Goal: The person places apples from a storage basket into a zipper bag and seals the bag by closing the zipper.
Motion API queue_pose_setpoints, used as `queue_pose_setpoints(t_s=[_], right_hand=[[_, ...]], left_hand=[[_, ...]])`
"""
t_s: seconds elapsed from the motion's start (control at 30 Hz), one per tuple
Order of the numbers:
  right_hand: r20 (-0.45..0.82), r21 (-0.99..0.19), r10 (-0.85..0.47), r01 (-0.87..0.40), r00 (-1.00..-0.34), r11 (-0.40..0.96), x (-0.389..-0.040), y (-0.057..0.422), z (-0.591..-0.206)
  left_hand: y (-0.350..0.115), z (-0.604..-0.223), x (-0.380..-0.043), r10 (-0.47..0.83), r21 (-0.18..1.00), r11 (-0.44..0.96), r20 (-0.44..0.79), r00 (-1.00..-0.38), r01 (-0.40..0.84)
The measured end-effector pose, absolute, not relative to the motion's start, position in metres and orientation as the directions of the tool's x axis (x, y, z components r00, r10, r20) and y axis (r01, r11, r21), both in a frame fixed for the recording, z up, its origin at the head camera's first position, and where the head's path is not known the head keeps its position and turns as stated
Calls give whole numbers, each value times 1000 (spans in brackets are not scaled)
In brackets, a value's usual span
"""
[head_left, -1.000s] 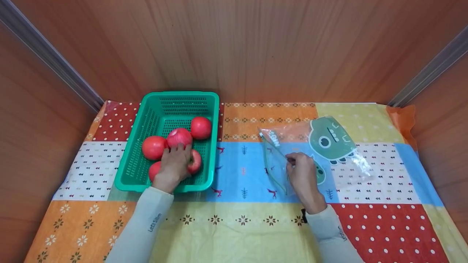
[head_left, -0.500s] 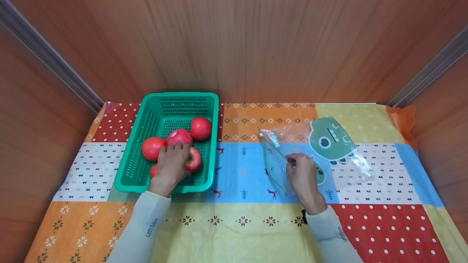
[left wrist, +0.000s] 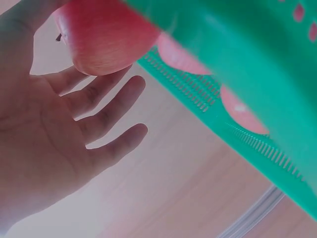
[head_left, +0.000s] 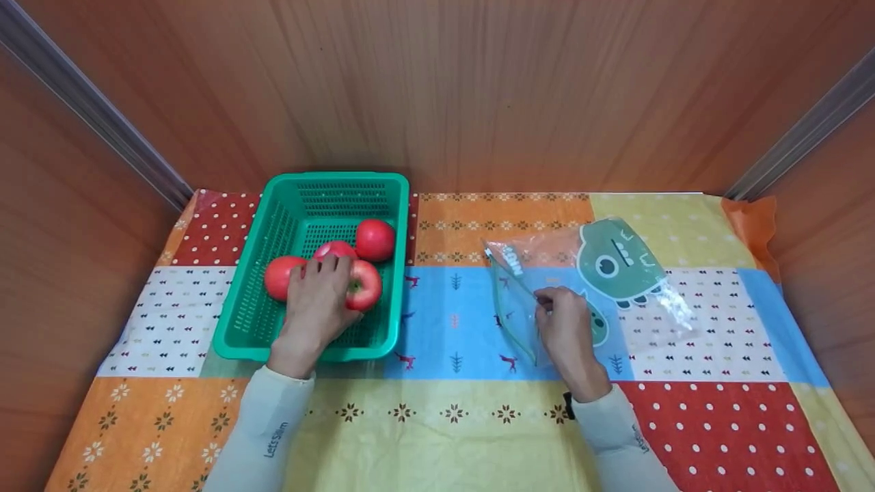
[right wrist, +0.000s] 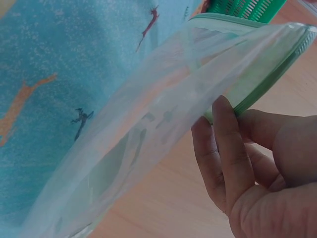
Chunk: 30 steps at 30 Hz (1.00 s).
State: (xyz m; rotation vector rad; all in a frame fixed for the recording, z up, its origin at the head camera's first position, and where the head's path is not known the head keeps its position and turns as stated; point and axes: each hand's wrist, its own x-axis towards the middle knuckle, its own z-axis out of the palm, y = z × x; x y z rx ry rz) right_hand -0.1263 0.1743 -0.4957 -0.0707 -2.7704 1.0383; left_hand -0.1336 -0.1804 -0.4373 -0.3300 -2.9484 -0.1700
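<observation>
My left hand (head_left: 316, 304) is over the near part of the green basket (head_left: 231, 301), thumb and fingers round a red apple (head_left: 364, 285) whose stem end shows. In the left wrist view that apple (left wrist: 104, 37) sits between the thumb and the fingertips, overlapping the basket wall (left wrist: 237, 64). More apples lie behind it: one at the left (head_left: 281, 277), one in the middle (head_left: 335, 250) and one at the far right (head_left: 375, 240). My right hand (head_left: 566, 328) pinches the green-edged mouth of a clear zipper bag (head_left: 547, 260), which stands partly open in the right wrist view.
A patchwork-patterned cloth (head_left: 451, 410) covers the table. The bag, printed with a green cartoon creature (head_left: 615, 263), lies to the right of the basket. A wood-grain panel (head_left: 478, 96) rises behind, with side panels at left and right.
My left hand has drawn back slightly toward me and to the left, turning and raising the gripped apple so more of it shows. My right hand and the bag have stayed put.
</observation>
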Motion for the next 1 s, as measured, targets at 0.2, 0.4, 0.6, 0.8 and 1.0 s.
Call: queue_pose_setpoints(t_s=[0.2, 0.4, 0.6, 0.8, 1.0], right_hand=[[185, -665, 109, -42, -977, 746, -126, 175, -496], [170, -667, 108, -34, -979, 744, -125, 174, -496], [153, -654, 104, -22, -983, 757, -125, 174, -495], [157, -643, 105, -20, -982, 766, -124, 174, -495], [159, -642, 99, -26, -982, 767, -124, 174, -495]], left_hand=[[-176, -430, -131, 203, 107, 967, 214, -956, 229], [-168, -425, -130, 211, 87, 968, 226, -951, 236], [-160, -423, -129, 222, 50, 970, 215, -951, 238], [-155, -420, -128, 240, 13, 968, 248, -939, 251], [-151, -416, -125, 244, 28, 965, 260, -934, 259]])
